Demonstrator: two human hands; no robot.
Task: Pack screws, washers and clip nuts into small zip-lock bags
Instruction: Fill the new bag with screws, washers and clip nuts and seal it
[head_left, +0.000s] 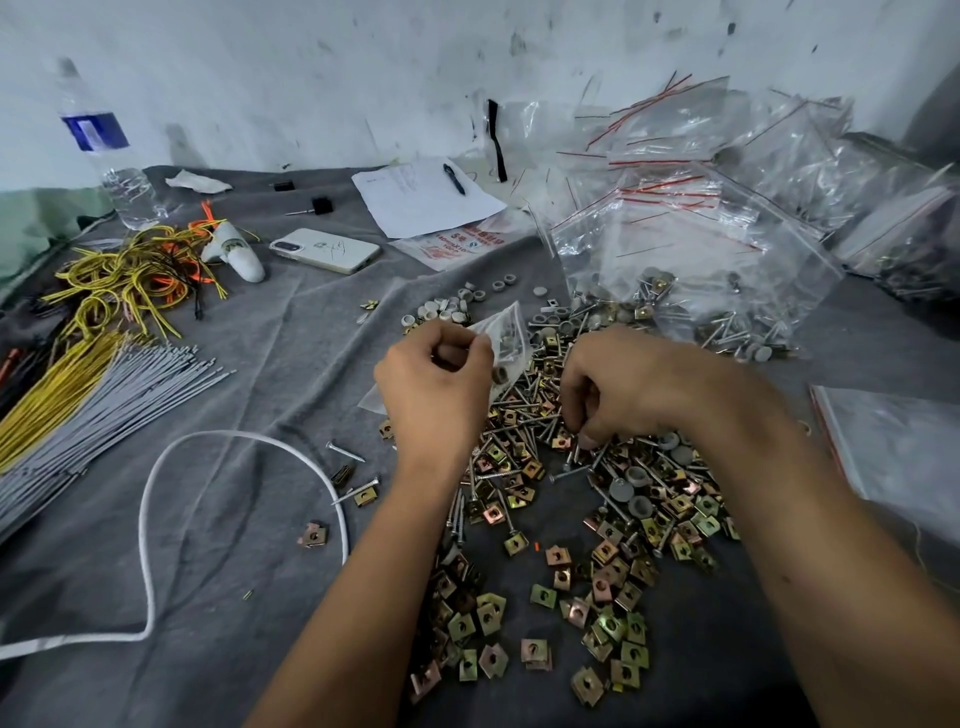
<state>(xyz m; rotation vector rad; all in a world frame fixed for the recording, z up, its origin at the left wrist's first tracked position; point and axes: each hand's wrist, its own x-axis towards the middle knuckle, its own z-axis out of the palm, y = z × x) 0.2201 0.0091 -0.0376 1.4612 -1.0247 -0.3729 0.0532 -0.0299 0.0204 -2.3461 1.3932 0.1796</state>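
Above hardware pile (571, 519), left hand (436, 384) pinches small bag (506, 338); right hand (618, 384) picks screws.

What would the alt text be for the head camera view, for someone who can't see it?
A person's left hand holds a small zip-lock bag with hardware in it, while the right hand picks in a pile of screws and clip nuts on a grey cloth. Filled bags lie behind.

Red print on the white plastic packet (457, 244) lying beside the white paper sheet (426, 195) shows "5" and "100"; its other lines, and the sheet's writing, are too small to read.
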